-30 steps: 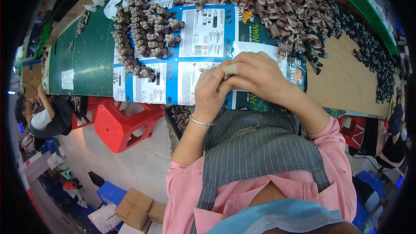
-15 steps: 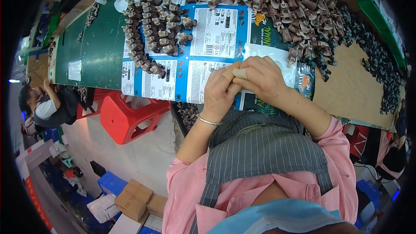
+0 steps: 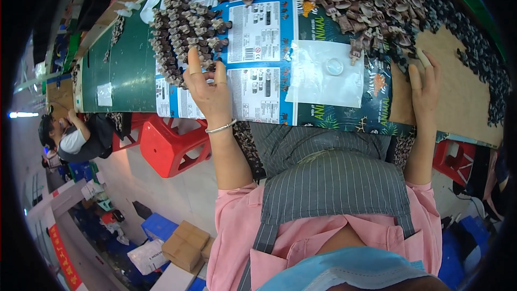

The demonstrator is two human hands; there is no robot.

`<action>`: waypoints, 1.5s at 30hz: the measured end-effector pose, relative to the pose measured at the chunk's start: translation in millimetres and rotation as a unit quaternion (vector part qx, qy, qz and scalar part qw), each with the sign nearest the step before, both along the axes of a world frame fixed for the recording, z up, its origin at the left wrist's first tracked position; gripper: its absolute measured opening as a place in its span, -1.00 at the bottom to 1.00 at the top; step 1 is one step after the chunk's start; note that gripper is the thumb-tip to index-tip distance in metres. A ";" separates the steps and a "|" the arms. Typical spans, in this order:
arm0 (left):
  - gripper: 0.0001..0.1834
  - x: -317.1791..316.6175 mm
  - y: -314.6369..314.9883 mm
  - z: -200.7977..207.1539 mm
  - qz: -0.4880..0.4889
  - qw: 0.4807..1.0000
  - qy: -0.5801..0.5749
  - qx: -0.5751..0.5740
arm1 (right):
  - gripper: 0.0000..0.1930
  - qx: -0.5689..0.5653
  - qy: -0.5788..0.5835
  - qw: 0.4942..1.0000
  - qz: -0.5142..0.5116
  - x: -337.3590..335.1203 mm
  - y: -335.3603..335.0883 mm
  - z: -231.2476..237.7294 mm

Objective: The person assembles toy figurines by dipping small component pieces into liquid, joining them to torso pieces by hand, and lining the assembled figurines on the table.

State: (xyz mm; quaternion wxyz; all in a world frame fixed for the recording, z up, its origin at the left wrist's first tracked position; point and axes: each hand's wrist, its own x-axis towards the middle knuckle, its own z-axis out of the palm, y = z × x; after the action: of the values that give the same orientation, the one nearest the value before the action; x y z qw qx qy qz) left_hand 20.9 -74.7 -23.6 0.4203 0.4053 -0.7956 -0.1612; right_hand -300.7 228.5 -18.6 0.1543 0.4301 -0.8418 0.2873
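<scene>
My left hand (image 3: 209, 89) is over the left part of the table, at the near end of rows of small brown-and-cream figures (image 3: 180, 27). Its thumb and forefinger wear tan finger covers and are spread, with figures just beyond the tips. Whether it touches one cannot be made out. On the right, my right hand (image 3: 426, 89) reaches over a brown cardboard sheet (image 3: 449, 89), its covered thumb and forefinger apart and nothing visible between them. Small dark pieces (image 3: 401, 59) lie close to those fingertips. A heap of hollow brown pieces (image 3: 366, 0) spreads along the far side.
Between my hands, a clear plastic sheet (image 3: 323, 83) with a round clear disc (image 3: 334, 66) lies on printed packaging sheets (image 3: 256, 32). More dark pieces (image 3: 468, 43) line the right edge. A red stool (image 3: 167, 145) stands below left; another person (image 3: 81, 134) sits beyond it.
My hands were together at the middle of the table. They have parted: the left moved left to the figure rows, the right moved right to the cardboard. The view has shifted slightly.
</scene>
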 end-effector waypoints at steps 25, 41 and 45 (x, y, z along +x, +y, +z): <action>-0.45 -184.4 90.7 30.5 -0.346 0.916 -0.197 0.043 | -0.75 -0.221 -0.197 0.955 0.031 3.3 9.7 -9.7; -0.40 -172.8 96.7 32.4 -0.305 0.936 -0.171 0.040 | -0.81 -0.100 -0.265 0.959 -0.021 24.4 20.6 16.5; -0.48 -147.4 69.0 37.3 -0.280 0.933 0.112 0.195 | -0.81 -0.144 -0.245 0.955 0.082 45.9 3.1 36.4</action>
State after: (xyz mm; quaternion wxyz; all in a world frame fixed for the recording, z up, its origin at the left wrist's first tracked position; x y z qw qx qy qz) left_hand -126.5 -5.7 13.6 0.3573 0.2197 -0.7773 -0.4690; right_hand -254.7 231.6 17.8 -0.0204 0.3873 -0.7653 0.5137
